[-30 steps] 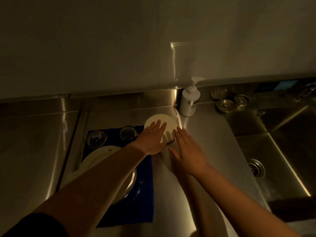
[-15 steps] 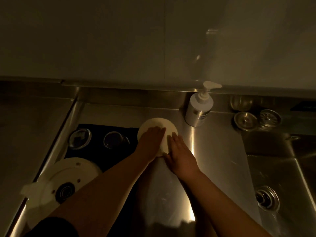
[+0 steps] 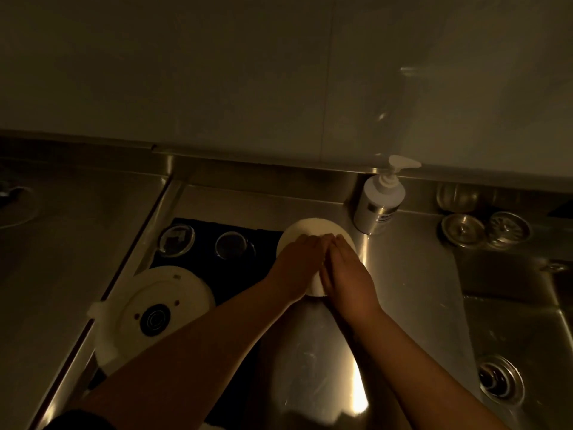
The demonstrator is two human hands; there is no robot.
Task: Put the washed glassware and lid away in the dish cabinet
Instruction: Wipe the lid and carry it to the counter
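**On the steel counter: both hands on the white disc**

On the counter (image 3: 412, 283) by the sink, both hands are down on a round white disc (image 3: 313, 231). It's dim in here, so I can't swear whether that disc is a plate or a lid. The left hand (image 3: 297, 265) covers its left side, the right hand (image 3: 347, 274) covers the right, and the fingertips meet near the middle. Fingers look fairly flat across the top, thumbs down near the front edge. Whether they're actually curled round the rim or just pressing on it, I can't tell from this angle.

The disc sits just right of a dark mat (image 3: 235, 274), near a pump bottle (image 3: 379, 200) that stands upright against the back ledge.

On the mat there are two small clear glass dishes side by side: one at the left (image 3: 177, 240), one beside it (image 3: 233, 245). In front of them lies a big white lid (image 3: 161, 308) with a dark round centre, partly under the left forearm.

Off to the right, two metal strainers (image 3: 483, 228) sit behind the sink basin (image 3: 524, 346), and the drain (image 3: 499, 380) shows at the bottom.
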